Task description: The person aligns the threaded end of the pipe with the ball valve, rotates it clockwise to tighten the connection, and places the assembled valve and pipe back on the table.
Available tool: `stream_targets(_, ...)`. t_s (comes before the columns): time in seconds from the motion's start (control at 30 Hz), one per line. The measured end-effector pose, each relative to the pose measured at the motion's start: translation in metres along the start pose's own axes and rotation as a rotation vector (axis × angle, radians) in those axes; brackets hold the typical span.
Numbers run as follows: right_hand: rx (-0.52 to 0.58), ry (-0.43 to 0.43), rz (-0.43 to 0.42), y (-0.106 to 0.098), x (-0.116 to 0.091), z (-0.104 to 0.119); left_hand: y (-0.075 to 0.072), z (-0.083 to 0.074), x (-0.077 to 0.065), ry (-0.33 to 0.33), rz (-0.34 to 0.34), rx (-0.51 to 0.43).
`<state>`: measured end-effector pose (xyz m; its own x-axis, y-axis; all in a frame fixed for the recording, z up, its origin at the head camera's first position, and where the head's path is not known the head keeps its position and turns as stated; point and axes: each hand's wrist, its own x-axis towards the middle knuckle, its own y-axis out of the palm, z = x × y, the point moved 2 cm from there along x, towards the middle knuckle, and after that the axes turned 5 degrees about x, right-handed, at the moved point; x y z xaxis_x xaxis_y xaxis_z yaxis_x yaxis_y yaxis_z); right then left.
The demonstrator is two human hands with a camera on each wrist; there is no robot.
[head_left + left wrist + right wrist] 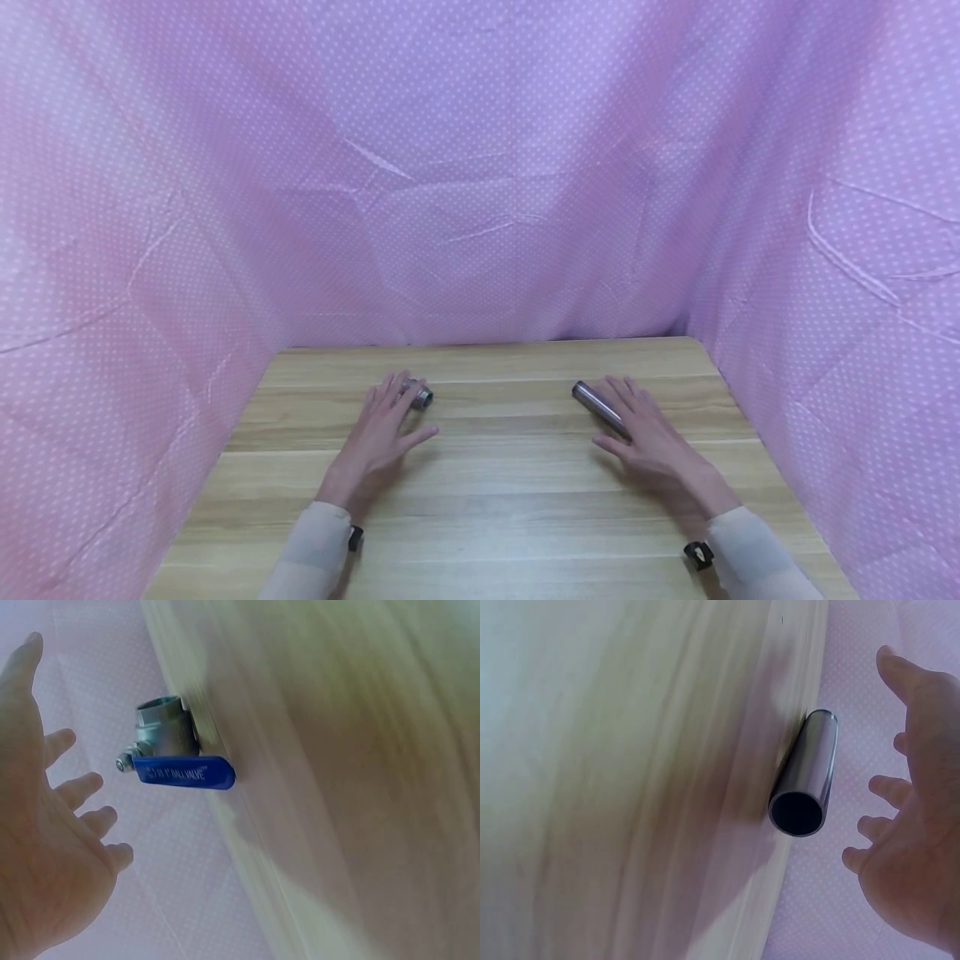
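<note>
A metal ball valve (166, 733) with a blue lever handle (184, 772) lies on the table at the left. Over it hovers my left hand (381, 429), fingers spread and nothing held; in the head view they partly cover the valve (422, 395). On the right side of the table lies a shiny hollow metal pipe (600, 408), set at a slant. My right hand (652, 433) is above and beside it, fingers spread. In the right wrist view a gap shows between that hand (922, 817) and the pipe (810, 765), whose open end faces the camera.
The wooden table (487, 492) stretches between and in front of both hands. Pink dotted cloth (480, 208) hangs along its back and both sides. A dark wrist device (699, 555) sits at the right cuff, another (356, 538) at the left.
</note>
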<state>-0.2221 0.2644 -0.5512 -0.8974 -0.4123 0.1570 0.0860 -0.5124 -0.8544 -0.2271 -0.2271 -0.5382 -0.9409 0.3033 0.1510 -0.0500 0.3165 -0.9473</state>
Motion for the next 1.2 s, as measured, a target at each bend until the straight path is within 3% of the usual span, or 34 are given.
stream_targets(0.47, 0.028, 0.024, -0.03, -0.003, 0.002, -0.012, 0.0, 0.017, 0.013, -0.009, 0.033, -0.11)
stream_targets(1.07, 0.127, 0.05, -0.039, 0.0, 0.002, -0.023, 0.006, 0.045, 0.031, -0.078, 0.125, -0.331)
stream_targets(1.2, 0.127, 0.062, -0.035, 0.001, 0.003, -0.024, 0.007, 0.049, 0.033, -0.06, 0.128, -0.392)
